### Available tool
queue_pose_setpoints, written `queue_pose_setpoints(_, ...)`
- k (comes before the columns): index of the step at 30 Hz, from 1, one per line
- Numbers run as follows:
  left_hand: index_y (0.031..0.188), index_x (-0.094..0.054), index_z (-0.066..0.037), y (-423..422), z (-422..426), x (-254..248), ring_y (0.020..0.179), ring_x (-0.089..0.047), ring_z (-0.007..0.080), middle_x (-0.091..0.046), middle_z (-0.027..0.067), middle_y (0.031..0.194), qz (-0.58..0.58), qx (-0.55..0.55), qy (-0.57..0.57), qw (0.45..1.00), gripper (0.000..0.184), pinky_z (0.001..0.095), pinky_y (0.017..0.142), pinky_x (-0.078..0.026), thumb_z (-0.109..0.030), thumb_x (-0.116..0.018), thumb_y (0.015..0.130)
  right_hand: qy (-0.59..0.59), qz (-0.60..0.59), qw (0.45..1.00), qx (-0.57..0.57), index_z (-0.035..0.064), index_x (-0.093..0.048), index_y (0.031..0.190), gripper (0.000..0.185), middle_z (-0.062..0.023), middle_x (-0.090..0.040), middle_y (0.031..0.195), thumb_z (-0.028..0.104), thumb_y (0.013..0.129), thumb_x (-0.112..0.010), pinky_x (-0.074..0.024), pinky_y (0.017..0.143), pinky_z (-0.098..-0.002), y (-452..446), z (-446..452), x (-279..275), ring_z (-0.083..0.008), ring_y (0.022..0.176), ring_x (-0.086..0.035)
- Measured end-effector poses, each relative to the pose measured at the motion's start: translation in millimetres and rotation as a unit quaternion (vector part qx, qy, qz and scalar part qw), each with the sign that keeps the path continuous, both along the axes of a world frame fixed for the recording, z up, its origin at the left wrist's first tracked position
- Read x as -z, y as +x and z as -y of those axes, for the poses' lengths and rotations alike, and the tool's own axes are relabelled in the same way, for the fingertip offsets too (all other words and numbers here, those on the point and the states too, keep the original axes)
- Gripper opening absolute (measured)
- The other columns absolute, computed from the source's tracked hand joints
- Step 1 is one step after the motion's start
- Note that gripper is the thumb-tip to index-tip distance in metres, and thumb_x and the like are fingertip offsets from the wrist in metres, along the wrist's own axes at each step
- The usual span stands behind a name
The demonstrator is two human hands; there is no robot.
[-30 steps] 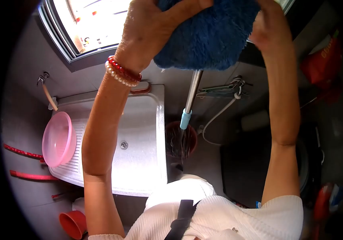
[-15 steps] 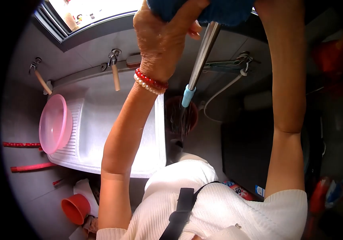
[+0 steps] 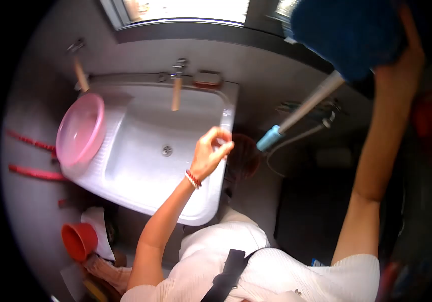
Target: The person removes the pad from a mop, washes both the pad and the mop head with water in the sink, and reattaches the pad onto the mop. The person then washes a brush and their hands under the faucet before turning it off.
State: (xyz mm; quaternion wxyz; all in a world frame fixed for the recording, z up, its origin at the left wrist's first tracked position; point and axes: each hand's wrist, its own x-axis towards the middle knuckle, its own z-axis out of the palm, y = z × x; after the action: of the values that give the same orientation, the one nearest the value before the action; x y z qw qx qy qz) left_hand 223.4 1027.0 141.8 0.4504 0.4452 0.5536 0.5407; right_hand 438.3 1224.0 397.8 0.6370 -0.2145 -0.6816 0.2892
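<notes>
My right hand [image 3: 402,58] is up at the top right, pressed against a fluffy blue mop head [image 3: 344,32]. Its fingers are partly hidden behind the blue fabric. From the head a metal pole [image 3: 311,103] slants down and left, ending in a light blue sleeve [image 3: 270,138]. Over the right rim of the white sink [image 3: 150,173], my left hand [image 3: 212,153] has its fingers loosely bent, with a gap between thumb and fingers and nothing visible in them. Red and white bead bracelets [image 3: 193,179] circle that wrist.
A pink basin [image 3: 81,130] leans at the sink's left end. Above the sink are a tap [image 3: 176,85] and a soap dish [image 3: 207,79]. A dark red bucket [image 3: 243,156] stands right of it, near a hose [image 3: 296,140]. An orange pot [image 3: 79,241] sits lower left.
My left hand has left the blue mop head and come down over the sink edge. The mop head has moved right with my right hand, and its pole slants more. The camera view has shifted.
</notes>
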Motion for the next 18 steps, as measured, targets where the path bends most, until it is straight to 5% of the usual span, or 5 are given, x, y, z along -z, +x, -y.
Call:
queue_pose_setpoints(4, 0.089, -0.057, -0.003, -53, 106, 39, 0.067, -0.058, 0.0076, -0.059, 0.0022, 0.077, 0.056, -0.125, -0.143, 0.98, 0.011, 0.0214, 0.056, -0.05, -0.011, -0.061, 0.082, -0.123, -0.077, 0.987, -0.071, 0.0176, -0.047, 0.124, 0.045, -0.0157, -0.037, 0.134, 0.034, 0.083, -0.058, -0.0409, 0.092, -0.0465, -31, 26, -37, -0.034, 0.119, -0.04)
queue_pose_setpoints(7, 0.086, -0.057, -0.003, -81, 200, 54, 0.063, -0.058, 0.0079, -0.059, 0.0024, 0.077, 0.094, -0.245, -0.189, 0.946, 0.01, 0.0211, 0.053, -0.05, -0.011, -0.061, 0.081, 0.058, 0.012, 0.979, -0.196, -0.0006, -0.033, 0.133, 0.075, -0.0227, -0.035, 0.135, 0.036, 0.077, -0.068, -0.0297, 0.101, -0.0454, -47, 43, -81, -0.0379, 0.121, -0.037)
queue_pose_setpoints(9, 0.086, -0.058, -0.004, -95, 261, 72, 0.061, -0.057, 0.0073, -0.059, 0.002, 0.076, 0.132, -0.32, -0.218, 0.912, 0.01, 0.02, 0.051, -0.049, -0.012, -0.06, 0.081, 0.443, 0.184, 0.877, 0.001, -0.001, -0.036, 0.132, 0.063, -0.0209, -0.038, 0.132, 0.019, 0.08, -0.065, -0.0347, 0.097, -0.0454, -57, 48, -90, -0.0388, 0.114, -0.044)
queue_pose_setpoints(11, 0.085, -0.058, -0.007, -96, 320, 92, 0.058, -0.056, 0.0063, -0.06, 0.0016, 0.075, 0.177, -0.393, -0.243, 0.869, 0.009, 0.0198, 0.049, -0.048, -0.015, -0.059, 0.083, 0.465, 0.179, 0.866, 0.051, -0.0016, -0.038, 0.13, 0.061, -0.0209, -0.04, 0.13, 0.019, 0.08, -0.065, -0.0352, 0.097, -0.0458, -72, 76, -106, -0.0385, 0.113, -0.045)
queue_pose_setpoints(18, 0.089, -0.054, -0.011, -38, 572, 228, 0.055, -0.056, 0.012, -0.06, 0.0036, 0.071, 0.341, -0.546, -0.336, 0.687, 0.009, 0.0278, 0.048, -0.051, -0.018, -0.057, 0.084, 0.334, 0.073, 0.933, -0.114, -0.0018, -0.04, 0.128, 0.057, -0.0207, -0.041, 0.129, 0.019, 0.081, -0.064, -0.0369, 0.096, -0.0459, -184, 210, -112, -0.0378, 0.111, -0.046)
